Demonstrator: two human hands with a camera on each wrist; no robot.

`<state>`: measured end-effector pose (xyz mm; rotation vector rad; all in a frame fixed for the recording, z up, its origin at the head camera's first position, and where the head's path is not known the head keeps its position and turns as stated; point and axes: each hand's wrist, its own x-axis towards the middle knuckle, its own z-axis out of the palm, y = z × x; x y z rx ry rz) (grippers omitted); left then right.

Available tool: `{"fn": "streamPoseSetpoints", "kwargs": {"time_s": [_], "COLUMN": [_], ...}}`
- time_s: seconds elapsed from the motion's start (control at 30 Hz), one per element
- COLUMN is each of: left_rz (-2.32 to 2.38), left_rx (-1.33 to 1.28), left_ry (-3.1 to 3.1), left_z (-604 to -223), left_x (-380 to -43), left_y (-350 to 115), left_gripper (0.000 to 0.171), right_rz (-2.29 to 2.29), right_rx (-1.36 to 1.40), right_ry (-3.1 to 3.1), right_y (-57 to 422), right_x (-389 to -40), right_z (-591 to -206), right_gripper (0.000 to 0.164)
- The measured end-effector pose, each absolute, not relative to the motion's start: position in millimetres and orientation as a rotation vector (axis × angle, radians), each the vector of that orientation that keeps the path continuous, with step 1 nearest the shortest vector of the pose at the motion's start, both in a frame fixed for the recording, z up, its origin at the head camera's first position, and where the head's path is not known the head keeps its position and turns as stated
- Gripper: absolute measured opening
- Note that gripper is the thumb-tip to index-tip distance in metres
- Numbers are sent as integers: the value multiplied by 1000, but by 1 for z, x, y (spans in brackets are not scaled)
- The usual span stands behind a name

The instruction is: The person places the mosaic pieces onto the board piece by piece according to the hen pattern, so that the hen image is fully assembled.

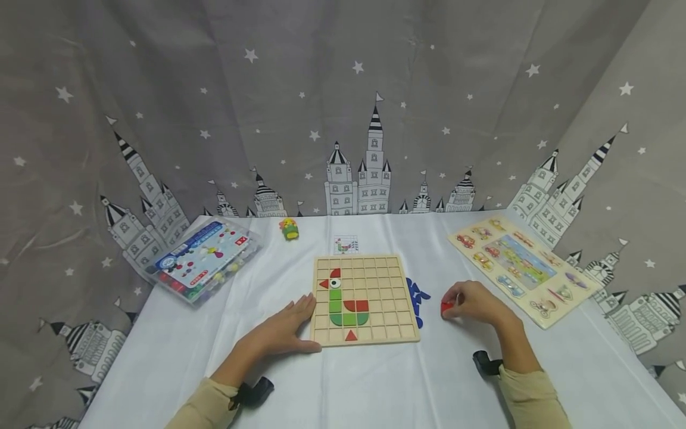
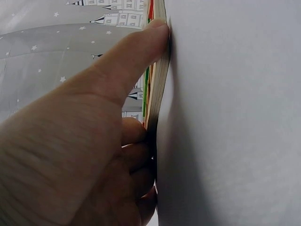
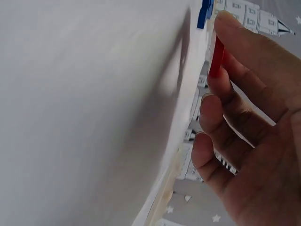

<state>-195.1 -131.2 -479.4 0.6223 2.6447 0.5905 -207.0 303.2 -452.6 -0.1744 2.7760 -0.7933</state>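
My left hand (image 1: 286, 328) rests at the left edge of a wooden grid board (image 1: 386, 298). Its thumb (image 2: 136, 52) lies against the board's near edge, the fingers along the side. Set in the grid are red and green pieces and a round eye piece (image 1: 334, 283), forming a bird shape. A red triangle (image 1: 351, 336) lies in the bottom row. To the right of the board, my right hand (image 1: 471, 301) pinches a small red piece (image 3: 217, 57) between thumb and index finger, just over the white cloth. Its full shape is partly covered by the fingers.
Several blue pieces (image 1: 414, 301) lie along the board's right edge. Behind the board is a small picture card (image 1: 346, 244), with a toy figure (image 1: 289, 229) to its left. A clear plastic case (image 1: 206, 256) stands far left, a wooden picture puzzle (image 1: 522, 268) far right.
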Motion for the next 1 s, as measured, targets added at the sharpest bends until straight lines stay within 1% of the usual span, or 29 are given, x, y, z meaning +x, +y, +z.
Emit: {"fn": "streamPoseSetpoints", "kwargs": {"time_s": [0.3,0.53,0.77,1.0], "left_rz": [585,586,574,578], "left_rx": [626,642,635,616], "left_ry": [2643,2654,2651,2650], "left_z": [-480,-481,-479,-482], "left_x": [-195,-196,-197,-197], "left_y": [-130,-131,-131,-131], "left_gripper": [111,111,111,111], "right_rz": [-788,-819,-834,-821], "right_rx": [-289,-455,-494,-562], "right_ry": [2774,2781,2736,2725], "right_y": [273,243,209,186], "right_x": [-222,-231,-239,-240], "right_z": [-442,-433,-429,-432], "right_gripper": [29,21,26,25]}}
